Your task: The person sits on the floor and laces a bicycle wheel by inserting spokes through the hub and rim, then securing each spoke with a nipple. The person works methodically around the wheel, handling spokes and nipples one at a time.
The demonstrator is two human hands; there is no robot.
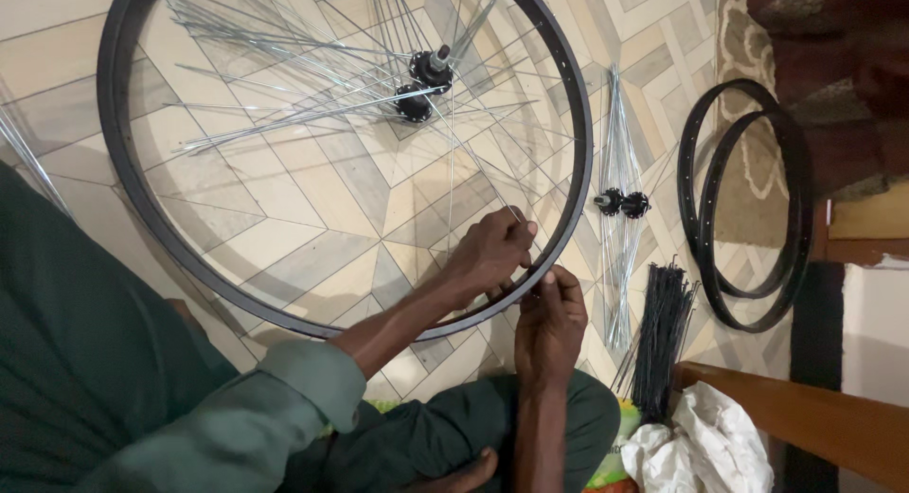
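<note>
Just two hands at one black rim (123, 185) on the tiled floor: left hand (492, 251) pinching a spoke (473, 161), right hand (551, 322) pinching the rim's near edge. Right of that rim, one spare hub with spokes (620, 204), two bare rims (748, 204), one dark spoke bundle (663, 332).

head camera looks steeply down, close over the lap and floor (284, 218).

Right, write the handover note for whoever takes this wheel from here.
Left hand: inside the black rim, fingers pinching one spoke end at the rim's near edge.
Right hand: outside the rim at the same spot, fingertips on the edge.
Hub: lies inside the rim, spokes fanned out, most loose at the rim.
Spare: second spoked hub, dark spoke bundle, two bare rims.
Left: nearly all spokes unseated.
</note>
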